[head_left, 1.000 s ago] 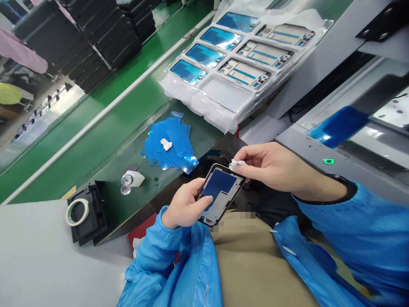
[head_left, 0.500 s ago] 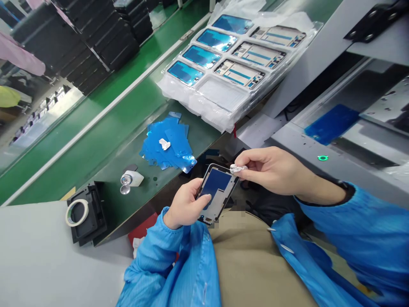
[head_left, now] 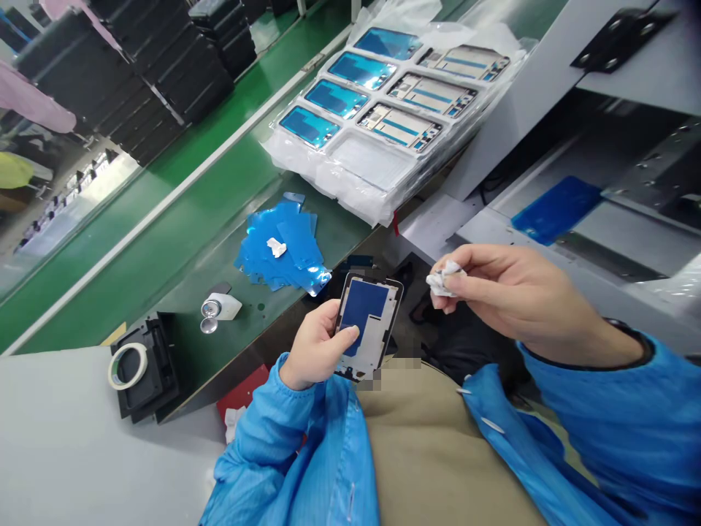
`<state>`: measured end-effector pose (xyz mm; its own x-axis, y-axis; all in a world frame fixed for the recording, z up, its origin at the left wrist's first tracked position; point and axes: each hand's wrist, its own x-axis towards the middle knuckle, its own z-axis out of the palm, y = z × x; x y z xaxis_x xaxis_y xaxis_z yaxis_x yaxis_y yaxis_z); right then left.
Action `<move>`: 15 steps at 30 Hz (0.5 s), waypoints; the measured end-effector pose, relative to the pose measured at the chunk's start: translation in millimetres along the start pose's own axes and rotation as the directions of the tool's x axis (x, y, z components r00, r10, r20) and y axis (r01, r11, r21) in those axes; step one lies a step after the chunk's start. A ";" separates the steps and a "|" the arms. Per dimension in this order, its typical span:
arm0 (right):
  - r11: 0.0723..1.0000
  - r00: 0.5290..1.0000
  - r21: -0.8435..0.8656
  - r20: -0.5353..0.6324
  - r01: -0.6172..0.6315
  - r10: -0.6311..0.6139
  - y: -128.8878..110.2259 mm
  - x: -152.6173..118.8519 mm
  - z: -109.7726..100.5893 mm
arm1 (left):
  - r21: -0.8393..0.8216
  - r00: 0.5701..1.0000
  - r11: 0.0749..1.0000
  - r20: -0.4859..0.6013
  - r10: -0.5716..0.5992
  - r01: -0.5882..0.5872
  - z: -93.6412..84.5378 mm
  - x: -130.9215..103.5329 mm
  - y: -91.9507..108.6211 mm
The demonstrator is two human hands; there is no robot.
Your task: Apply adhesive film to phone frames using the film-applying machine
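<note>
Now that the right hand [head_left: 509, 285] is apart from the phone frame [head_left: 373, 334], its grip pinching a crumpled white wipe [head_left: 446, 279] to the right, only the left hand [head_left: 311, 349] touches the frame, grip clamped on its left side off the worktop's [head_left: 216, 354] near edge.

Tray [head_left: 372, 159] behind film pile [head_left: 301, 237], wad [head_left: 277, 248] on pile, bottle [head_left: 228, 307] left of pile, tape roll [head_left: 144, 364] on holder [head_left: 143, 400]

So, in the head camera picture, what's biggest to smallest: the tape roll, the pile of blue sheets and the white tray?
1. White tray
2. Pile of blue sheets
3. Tape roll
</note>
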<state>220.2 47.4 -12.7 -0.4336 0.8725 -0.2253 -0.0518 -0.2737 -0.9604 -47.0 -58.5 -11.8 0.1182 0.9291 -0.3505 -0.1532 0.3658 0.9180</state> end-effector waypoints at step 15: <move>0.969 0.965 0.051 -0.120 0.243 -0.235 11.0 -12.9 21.8 | -0.104 0.997 0.992 0.057 -0.059 0.065 7.5 -2.7 4.2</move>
<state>205.7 24.3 -16.8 -0.2984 0.9544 -0.0108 -0.2014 -0.0741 -0.9767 -40.7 -59.9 -5.6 0.1830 0.9012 -0.3930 -0.2464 0.4290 0.8691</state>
